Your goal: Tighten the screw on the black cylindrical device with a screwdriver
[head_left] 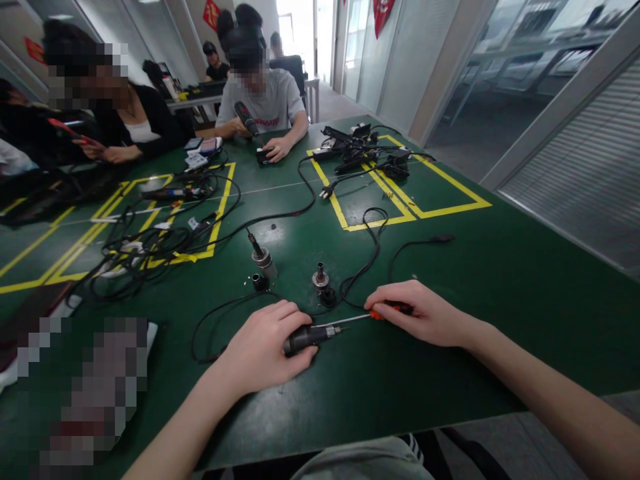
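My left hand [273,343] is wrapped around a black handheld power tool [301,341], which lies low over the green table with its metal nose and thin bit pointing right. In my right hand [417,310] is a screwdriver [345,320] with a red and black handle. Its long shaft runs left, alongside the power tool's nose; whether the tip touches the tool is hard to tell. Beyond my hands stand a metal cylinder with a thin black top [264,262] and a shorter metal part [321,275]. Black rings [259,282] sit beside them.
A thin black cable [373,247] loops across the green table [475,280]. Tangled cords [145,233] lie at left, and a heap of black adapters [355,147] at the back. Across the table, a person [263,100] holds a drill; another person [135,123] sits left.
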{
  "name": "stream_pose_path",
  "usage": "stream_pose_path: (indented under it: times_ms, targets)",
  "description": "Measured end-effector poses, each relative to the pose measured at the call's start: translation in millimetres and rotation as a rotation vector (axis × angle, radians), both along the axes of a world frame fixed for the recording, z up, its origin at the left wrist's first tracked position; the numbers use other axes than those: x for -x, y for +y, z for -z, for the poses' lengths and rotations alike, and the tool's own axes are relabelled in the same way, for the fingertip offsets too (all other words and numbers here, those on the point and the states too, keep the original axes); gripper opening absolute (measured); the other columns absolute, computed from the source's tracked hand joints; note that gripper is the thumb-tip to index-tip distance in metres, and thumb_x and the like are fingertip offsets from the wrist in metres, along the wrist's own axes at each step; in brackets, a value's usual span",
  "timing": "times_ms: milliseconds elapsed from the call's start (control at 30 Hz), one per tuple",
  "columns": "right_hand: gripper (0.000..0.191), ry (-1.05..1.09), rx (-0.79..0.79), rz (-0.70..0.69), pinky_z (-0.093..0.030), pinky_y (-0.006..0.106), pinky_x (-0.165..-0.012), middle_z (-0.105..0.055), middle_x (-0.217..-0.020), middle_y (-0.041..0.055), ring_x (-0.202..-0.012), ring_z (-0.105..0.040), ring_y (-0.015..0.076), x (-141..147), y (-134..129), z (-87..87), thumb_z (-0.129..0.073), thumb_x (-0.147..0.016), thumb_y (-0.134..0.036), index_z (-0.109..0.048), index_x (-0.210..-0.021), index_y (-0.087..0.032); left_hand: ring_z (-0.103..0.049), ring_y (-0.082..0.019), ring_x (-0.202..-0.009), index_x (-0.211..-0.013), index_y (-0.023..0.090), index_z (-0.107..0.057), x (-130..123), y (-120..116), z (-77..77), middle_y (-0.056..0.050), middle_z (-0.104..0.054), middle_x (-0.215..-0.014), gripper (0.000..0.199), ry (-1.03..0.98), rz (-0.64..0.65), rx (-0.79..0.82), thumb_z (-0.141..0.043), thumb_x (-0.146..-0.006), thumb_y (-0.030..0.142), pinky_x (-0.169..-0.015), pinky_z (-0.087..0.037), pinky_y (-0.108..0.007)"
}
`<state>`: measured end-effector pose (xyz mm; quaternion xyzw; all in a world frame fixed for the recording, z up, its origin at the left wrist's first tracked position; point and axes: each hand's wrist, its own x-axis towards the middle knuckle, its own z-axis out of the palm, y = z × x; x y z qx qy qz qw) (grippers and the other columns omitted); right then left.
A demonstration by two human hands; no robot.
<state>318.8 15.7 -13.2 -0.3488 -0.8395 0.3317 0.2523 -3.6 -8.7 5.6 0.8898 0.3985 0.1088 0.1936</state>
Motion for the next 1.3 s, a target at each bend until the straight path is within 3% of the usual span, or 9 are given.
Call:
stream_pose_path:
  times_ms: [233, 367, 533, 767, 900, 1000, 1133, 1300]
  targets:
    - [0.023, 0.035, 0.059, 0.012, -0.058, 0.029, -0.070, -0.079, -0.089, 0.0062, -0.075, -0.074, 0.0191, -3.1, -0.4, -1.1, -0.068, -0.105, -0.039, -0.078, -0.099, -0.020, -0.070, -0.022, -0.087, -0.104, 0.019, -0.074, -1.7, -0.1, 5.1, -0.004, -0.073, -0.095, 0.016, -0.015, 0.005, -0.010, -0.077, -0.090, 0.024, -0.075, -0.053, -0.033]
    - [0.028, 0.048, 0.023, 0.061, -0.060, 0.031, -0.069, -0.080, -0.090, 0.0060, -0.075, -0.075, 0.0215, -9.0, -1.1, 12.9, -0.068, -0.105, -0.049, -0.081, -0.102, -0.025, -0.070, -0.023, -0.089, -0.107, 0.018, -0.075, -4.6, -1.4, 5.5, -0.004, -0.074, -0.096, 0.020, 0.003, 0.006, -0.011, -0.079, -0.089, 0.028, -0.079, -0.054, -0.033]
    - [0.043, 0.014, -0.009, 0.085, -0.064, 0.035, -0.068, -0.085, -0.094, 0.0078, -0.078, -0.079, 0.0265, -13.4, 2.6, 28.1, -0.053, -0.111, -0.058, -0.085, -0.108, -0.030, -0.071, -0.022, -0.089, -0.104, 0.018, -0.076, -7.1, -0.7, 4.7, -0.004, -0.074, -0.095, 0.022, 0.050, -0.001, -0.016, -0.082, -0.090, 0.034, -0.080, -0.054, -0.032]
    - [0.042, 0.018, 0.020, 0.111, -0.067, 0.038, -0.075, -0.085, -0.098, 0.0089, -0.083, -0.080, 0.0279, -15.7, 1.2, 23.1, -0.063, -0.105, -0.064, -0.085, -0.108, -0.029, -0.070, -0.022, -0.089, -0.104, 0.018, -0.076, -5.9, -0.9, 7.1, -0.004, -0.074, -0.096, 0.023, 0.041, -0.004, -0.018, -0.082, -0.089, 0.034, -0.079, -0.054, -0.033]
    - [0.039, 0.034, 0.024, 0.104, -0.066, 0.035, -0.070, -0.084, -0.096, 0.0083, -0.080, -0.080, 0.0266, -16.7, 0.9, 23.3, -0.067, -0.103, -0.062, -0.084, -0.109, -0.028, -0.070, -0.022, -0.089, -0.104, 0.018, -0.076, -6.6, -1.1, 7.1, -0.004, -0.074, -0.095, 0.022, 0.037, 0.000, -0.018, -0.082, -0.089, 0.032, -0.079, -0.054, -0.032]
    - [0.042, 0.006, 0.000, 0.115, -0.065, 0.037, -0.073, -0.085, -0.096, 0.0079, -0.082, -0.080, 0.0270, -14.8, 1.6, 22.9, -0.061, -0.106, -0.064, -0.086, -0.108, -0.029, -0.070, -0.022, -0.090, -0.103, 0.018, -0.076, -7.3, -1.0, 6.1, -0.003, -0.074, -0.094, 0.021, 0.043, 0.000, -0.015, -0.082, -0.090, 0.034, -0.079, -0.053, -0.033]
    - [0.054, -0.021, 0.042, 0.108, -0.061, 0.035, -0.064, -0.081, -0.079, 0.0062, -0.067, -0.075, 0.0231, -11.4, 1.9, 22.0, -0.049, -0.111, -0.066, -0.086, -0.101, -0.028, -0.070, -0.022, -0.089, -0.104, 0.019, -0.076, -6.9, -0.4, 5.5, -0.003, -0.074, -0.095, 0.022, 0.051, 0.001, -0.023, -0.082, -0.090, 0.035, -0.079, -0.053, -0.032]
    - [0.050, 0.020, 0.078, 0.143, -0.064, 0.034, -0.066, -0.085, -0.094, 0.0088, -0.078, -0.079, 0.0258, -14.7, 1.3, 24.0, -0.062, -0.103, -0.071, -0.085, -0.108, -0.026, -0.070, -0.022, -0.089, -0.103, 0.018, -0.076, -7.7, 0.1, 5.3, -0.004, -0.074, -0.095, 0.021, 0.055, 0.010, -0.026, -0.081, -0.091, 0.034, -0.079, -0.054, -0.032]
